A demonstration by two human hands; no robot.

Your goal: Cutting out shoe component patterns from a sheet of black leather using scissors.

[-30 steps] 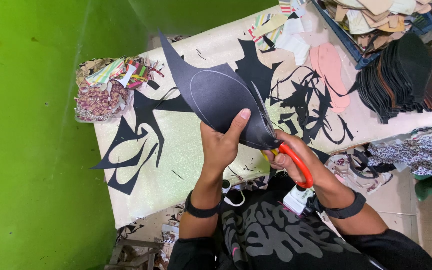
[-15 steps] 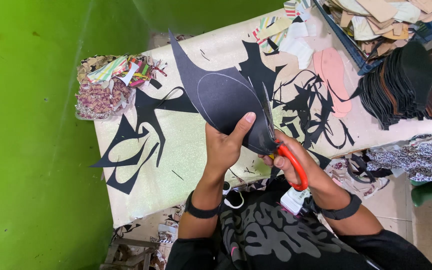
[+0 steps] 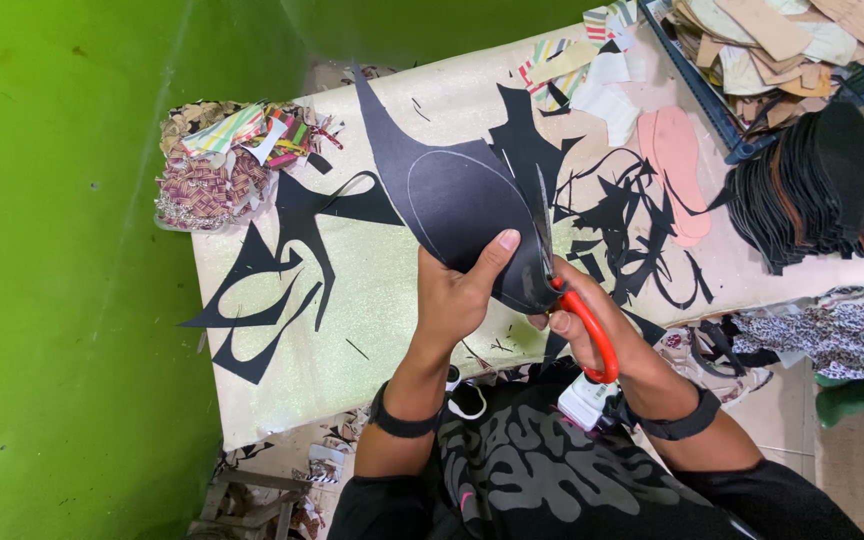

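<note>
The left hand (image 3: 457,295) pinches the dark, curved-pointed sheet with a drawn oval outline (image 3: 447,195) held above the pale glittery table (image 3: 372,290), while the right hand (image 3: 592,335), fingers curled through the orange-handled scissors (image 3: 567,290), sets blades at the sheet's right edge, long axis pointing away.

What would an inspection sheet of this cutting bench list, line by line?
Surface: pale glittery tabletop, strewn with offcuts.
Job's things: dark flat sheet with a drawn oval outline; orange-handled scissors cutting its edge.
Clutter: black curved scraps; heap of striped colourful trimmings; pink sole-shaped pieces; stack of black cut pieces.
Fingers: left hand pinches the sheet; right hand grips the scissors.
Cables: nothing seen.
Surroundings: green wall; blue tray of tan cutouts.
</note>
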